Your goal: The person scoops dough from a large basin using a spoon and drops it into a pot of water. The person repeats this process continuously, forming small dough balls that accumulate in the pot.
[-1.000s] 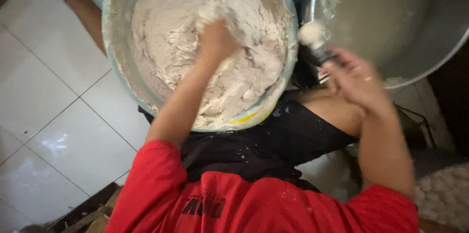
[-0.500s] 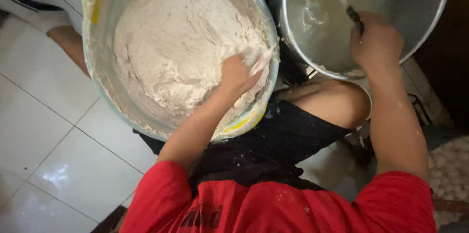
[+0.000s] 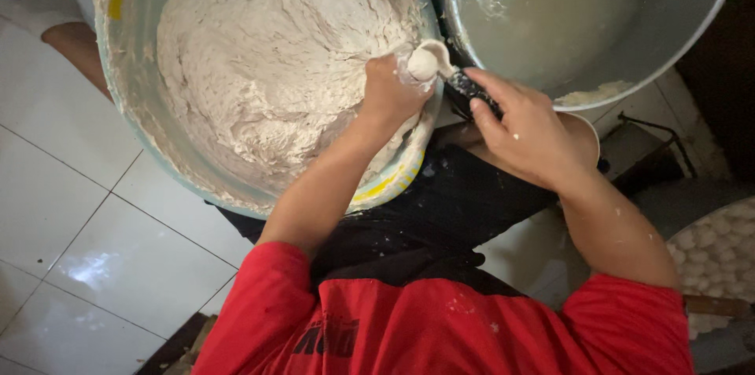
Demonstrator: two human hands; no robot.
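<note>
Floor: white tiles [image 3: 63,210], glossy, seen from above; the person sits low over them in a red shirt [image 3: 440,328] and a dark apron.
Large bowl: pale blue plastic tub [image 3: 138,131] with yellow marks at the rim, filled with thick off-white paste [image 3: 267,60].
Metal pot: wide basin [image 3: 668,21] just right of the tub, holding cloudy liquid, with a smear of paste at its near rim.
Left hand: [image 3: 389,92] clenched at the tub's right edge, squeezing a small round ball of paste [image 3: 422,64] out at the top of the fist.
Right hand: [image 3: 527,127] grasping a dark-handled spoon [image 3: 452,72].
Key relation: the spoon's long axis runs from the right hand up and leftward; its bowl touches the ball, between tub and pot. Both hands are close together.
Tray: lower right, rows of pale balls [image 3: 720,253], partly out of view.
</note>
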